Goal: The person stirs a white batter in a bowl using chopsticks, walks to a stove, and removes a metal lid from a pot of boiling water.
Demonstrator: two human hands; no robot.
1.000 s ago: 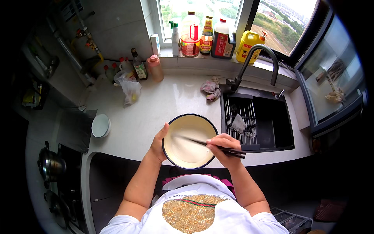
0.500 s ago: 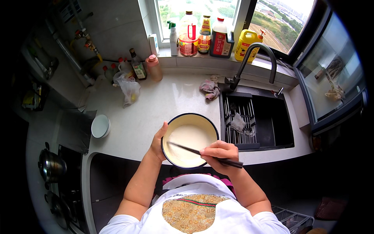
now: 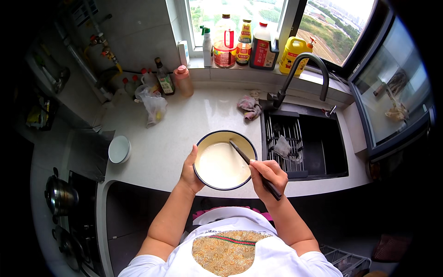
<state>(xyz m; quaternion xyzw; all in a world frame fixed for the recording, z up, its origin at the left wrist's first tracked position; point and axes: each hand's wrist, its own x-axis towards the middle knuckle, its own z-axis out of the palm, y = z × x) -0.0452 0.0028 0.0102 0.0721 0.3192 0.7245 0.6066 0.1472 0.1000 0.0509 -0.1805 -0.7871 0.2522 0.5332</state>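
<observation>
A cream enamel bowl with a dark blue rim is in front of me at the counter's front edge, tilted slightly toward me. My left hand is closed on its left side, thumb up along the rim. Pale, creamy liquid lies inside, pooled toward the near side. In my right hand is a pair of dark chopsticks, gripped near their thick ends. Their tips are by the far inner wall of the bowl, above the liquid.
A black sink with a metal rack and faucet is at right. A crumpled cloth lies beside it. A white bowl stands at left; bottles line the windowsill. A pot sits far left.
The chopstick tips have moved from the bowl's left side to its far side. My right hand has turned more upright, and the bowl has tilted toward me.
</observation>
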